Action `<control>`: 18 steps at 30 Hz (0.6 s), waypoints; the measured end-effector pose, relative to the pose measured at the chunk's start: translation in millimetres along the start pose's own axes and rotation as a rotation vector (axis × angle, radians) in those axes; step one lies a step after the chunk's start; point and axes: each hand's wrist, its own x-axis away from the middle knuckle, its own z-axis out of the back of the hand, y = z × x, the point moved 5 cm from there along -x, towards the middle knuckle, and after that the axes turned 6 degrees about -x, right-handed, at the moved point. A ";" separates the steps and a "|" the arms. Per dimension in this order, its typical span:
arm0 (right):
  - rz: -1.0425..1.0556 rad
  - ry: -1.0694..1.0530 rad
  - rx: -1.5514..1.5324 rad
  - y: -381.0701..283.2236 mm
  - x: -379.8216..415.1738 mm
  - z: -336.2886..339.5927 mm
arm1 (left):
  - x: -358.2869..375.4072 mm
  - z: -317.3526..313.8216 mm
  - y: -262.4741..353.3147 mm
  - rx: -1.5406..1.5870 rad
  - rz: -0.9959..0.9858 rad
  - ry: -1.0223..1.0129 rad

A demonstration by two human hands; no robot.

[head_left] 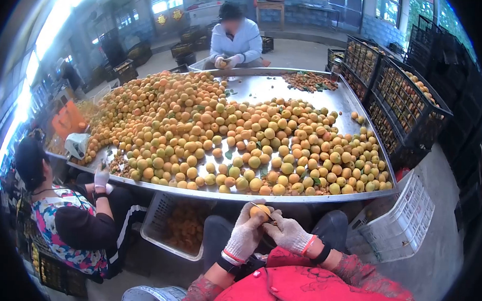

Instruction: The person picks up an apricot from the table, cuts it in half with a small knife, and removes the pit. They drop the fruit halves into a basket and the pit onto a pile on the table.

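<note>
My left hand (246, 231), in a white knit glove with an orange cuff, holds a yellow-orange fruit (259, 211) just in front of the table's near edge. Close beside it, my right hand (289, 233), gloved the same way, has its fingers closed on a small thin tool (271, 219) whose dark edge lies against the fruit. The tool's handle is mostly hidden by the fingers. Beyond my hands, a large heap of similar fruits (199, 128) with a few green leaves covers much of the metal table (254, 87).
White crates (148, 221) (403, 225) stand under the table's near edge and at the right. A white bucket (153, 297) is at the bottom. Co-workers sit at the left (79, 214) and far side (237, 41). Black fruit crates (407, 103) are stacked right.
</note>
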 end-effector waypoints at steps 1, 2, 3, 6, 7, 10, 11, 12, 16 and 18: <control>0.025 -0.009 0.020 -1.0 0.5 0.1 | 1.4 1.7 -0.7 -0.029 0.025 0.007; -0.007 -0.034 0.028 -2.5 1.7 -0.6 | 4.4 5.3 0.1 -0.059 0.044 0.021; -0.035 -0.064 0.035 -5.4 3.4 -1.3 | 5.2 7.7 -2.0 -0.025 0.052 0.024; -0.105 -0.086 -0.055 4.2 9.5 -11.9 | -3.7 19.5 -12.7 -0.026 0.073 0.071; -0.104 -0.074 -0.127 7.6 11.4 -15.2 | -5.8 19.5 -15.1 -0.044 0.053 0.102; -0.272 -0.150 -0.320 18.2 7.7 -20.2 | -8.0 25.2 -21.2 -0.055 0.066 0.162; -0.361 -0.186 -0.381 20.8 9.1 -21.2 | -7.7 26.2 -23.4 -0.054 0.078 0.194; -0.458 -0.216 -0.441 22.3 13.3 -21.9 | -7.8 27.8 -23.0 -0.060 0.078 0.195; -0.428 -0.223 -0.537 31.3 16.5 -30.2 | -2.8 17.9 -13.6 -0.110 0.130 0.188; -0.387 -0.197 -0.523 16.7 15.1 -26.1 | -1.5 10.8 -6.4 -0.101 0.131 0.193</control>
